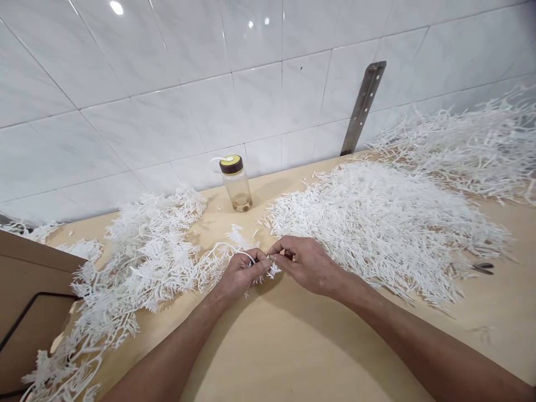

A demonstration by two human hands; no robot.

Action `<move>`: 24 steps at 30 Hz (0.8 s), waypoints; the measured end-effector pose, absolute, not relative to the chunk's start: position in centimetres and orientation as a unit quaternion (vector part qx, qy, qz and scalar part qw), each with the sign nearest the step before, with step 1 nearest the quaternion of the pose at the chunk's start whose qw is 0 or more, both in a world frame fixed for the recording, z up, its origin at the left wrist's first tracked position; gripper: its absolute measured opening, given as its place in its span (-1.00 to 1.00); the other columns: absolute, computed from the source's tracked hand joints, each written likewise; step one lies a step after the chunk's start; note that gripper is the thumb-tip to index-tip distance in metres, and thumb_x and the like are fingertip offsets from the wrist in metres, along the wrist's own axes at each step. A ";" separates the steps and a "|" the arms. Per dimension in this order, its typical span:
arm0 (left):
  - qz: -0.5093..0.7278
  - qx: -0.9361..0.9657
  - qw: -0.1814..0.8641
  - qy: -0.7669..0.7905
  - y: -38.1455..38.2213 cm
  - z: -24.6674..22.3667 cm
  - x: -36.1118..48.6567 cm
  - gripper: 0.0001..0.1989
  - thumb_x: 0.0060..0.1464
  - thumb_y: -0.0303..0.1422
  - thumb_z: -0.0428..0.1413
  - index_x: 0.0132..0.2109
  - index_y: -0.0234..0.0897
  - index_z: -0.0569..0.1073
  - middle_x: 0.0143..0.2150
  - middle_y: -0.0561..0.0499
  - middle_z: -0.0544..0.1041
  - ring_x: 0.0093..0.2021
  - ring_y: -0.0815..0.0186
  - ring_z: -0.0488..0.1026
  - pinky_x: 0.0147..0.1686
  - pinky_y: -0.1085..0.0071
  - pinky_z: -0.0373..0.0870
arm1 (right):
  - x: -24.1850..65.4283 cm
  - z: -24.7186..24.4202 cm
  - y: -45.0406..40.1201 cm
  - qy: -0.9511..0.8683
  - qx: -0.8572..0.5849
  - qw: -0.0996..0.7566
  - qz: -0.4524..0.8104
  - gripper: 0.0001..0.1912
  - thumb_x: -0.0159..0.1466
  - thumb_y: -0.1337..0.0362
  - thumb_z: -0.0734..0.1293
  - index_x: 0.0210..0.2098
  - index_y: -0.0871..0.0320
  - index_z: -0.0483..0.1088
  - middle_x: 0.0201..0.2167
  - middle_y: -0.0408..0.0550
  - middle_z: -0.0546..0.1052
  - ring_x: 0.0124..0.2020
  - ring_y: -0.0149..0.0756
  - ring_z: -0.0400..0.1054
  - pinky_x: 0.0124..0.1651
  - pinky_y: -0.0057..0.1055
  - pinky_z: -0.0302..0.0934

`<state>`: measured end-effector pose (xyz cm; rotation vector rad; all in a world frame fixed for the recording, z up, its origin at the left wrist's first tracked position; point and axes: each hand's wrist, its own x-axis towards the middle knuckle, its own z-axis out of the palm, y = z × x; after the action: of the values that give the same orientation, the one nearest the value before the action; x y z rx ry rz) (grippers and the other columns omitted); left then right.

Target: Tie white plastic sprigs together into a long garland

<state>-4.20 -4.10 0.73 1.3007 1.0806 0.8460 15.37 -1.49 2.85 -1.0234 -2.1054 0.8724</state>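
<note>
My left hand (242, 272) is closed on a white branched strand (226, 248), which looks like plastic and trails off toward the left pile. Fingertips of my right hand (307, 263) pinch close together beside the left ones, at a small white sprig end (274, 270). Whatever lies between those right fingertips is too small to make out. To the left spreads a tangled pile of white branched strands (146, 262). On the right lies a larger heap of loose thin white sprigs (385, 223).
A clear bottle (238, 187) with a dark and yellow lid stands near the tiled wall (167, 123). A metal bracket (363, 109) rises at the back. More white sprigs (481, 148) lie far right, near dark-handled snips (483, 268). A brown box (29, 301) stands left.
</note>
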 end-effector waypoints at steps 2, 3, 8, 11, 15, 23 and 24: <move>0.361 0.562 0.583 0.463 -4.1 0.7 -4.2 -0.61 0.06 -0.04 0.20 -0.39 -0.30 0.37 -0.53 0.12 0.24 -0.54 0.46 0.09 -0.54 0.48 0.00 | 15.2 2.7 -1.6 -0.802 -0.393 0.323 0.313 -0.86 0.29 0.38 0.28 -0.34 0.12 0.48 -0.42 -0.13 0.55 -0.40 -0.36 0.38 -0.33 -0.42 0.21; 0.358 0.564 0.582 0.465 -4.1 0.8 -4.1 -0.61 0.07 -0.04 0.20 -0.40 -0.30 0.37 -0.53 0.12 0.24 -0.54 0.46 0.09 -0.54 0.48 0.00 | 15.1 2.5 -1.7 -0.806 -0.393 0.328 0.298 -0.86 0.29 0.40 0.28 -0.34 0.13 0.48 -0.41 -0.12 0.56 -0.39 -0.35 0.39 -0.31 -0.41 0.21; 0.350 0.571 0.554 0.493 -4.2 1.3 -4.0 -0.59 0.04 -0.02 0.21 -0.41 -0.29 0.36 -0.55 0.13 0.23 -0.55 0.46 0.10 -0.55 0.48 0.02 | 14.1 1.2 -2.1 -0.823 -0.389 0.347 0.225 -0.83 0.30 0.44 0.22 -0.34 0.14 0.42 -0.38 -0.07 0.53 -0.38 -0.34 0.37 -0.30 -0.39 0.20; 0.352 0.584 0.535 0.498 -4.5 1.4 -3.8 -0.60 0.05 -0.02 0.21 -0.39 -0.30 0.40 -0.55 0.11 0.27 -0.54 0.45 0.14 -0.53 0.48 0.05 | 14.0 1.1 -1.6 -0.791 -0.454 0.350 0.215 -0.88 0.27 0.41 0.24 -0.37 0.14 0.38 -0.43 -0.09 0.51 -0.43 -0.34 0.35 -0.35 -0.39 0.18; 0.352 0.595 0.524 0.497 -4.9 1.1 -3.4 -0.61 0.09 -0.02 0.18 -0.35 -0.31 0.46 -0.49 0.06 0.37 -0.51 0.43 0.21 -0.50 0.48 0.11 | 16.1 2.1 -0.1 -0.718 -0.555 0.370 0.199 -0.93 0.21 0.39 0.26 -0.39 0.11 0.33 -0.51 -0.13 0.48 -0.49 -0.32 0.32 -0.41 -0.39 0.16; 0.381 0.560 0.523 0.518 -4.7 0.5 -3.3 -0.61 0.12 -0.02 0.16 -0.36 -0.30 0.40 -0.59 0.17 0.19 -0.59 0.49 0.05 -0.56 0.49 -0.04 | 18.9 2.9 1.2 -0.743 -0.542 0.374 0.122 -0.88 0.27 0.35 0.26 -0.25 0.17 0.44 -0.18 0.07 0.55 -0.41 -0.27 0.38 -0.28 -0.28 0.23; 0.380 0.563 0.525 0.513 -4.7 0.5 -3.3 -0.61 0.13 -0.03 0.15 -0.36 -0.30 0.41 -0.58 0.16 0.21 -0.58 0.49 0.06 -0.55 0.49 -0.02 | 18.5 2.8 0.9 -0.758 -0.511 0.369 0.164 -0.86 0.30 0.33 0.26 -0.25 0.15 0.47 -0.18 0.05 0.56 -0.39 -0.27 0.40 -0.27 -0.29 0.24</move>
<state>-3.27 -4.72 0.53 1.3467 1.2278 0.9101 18.48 0.91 2.79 -1.3125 -1.9465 0.4211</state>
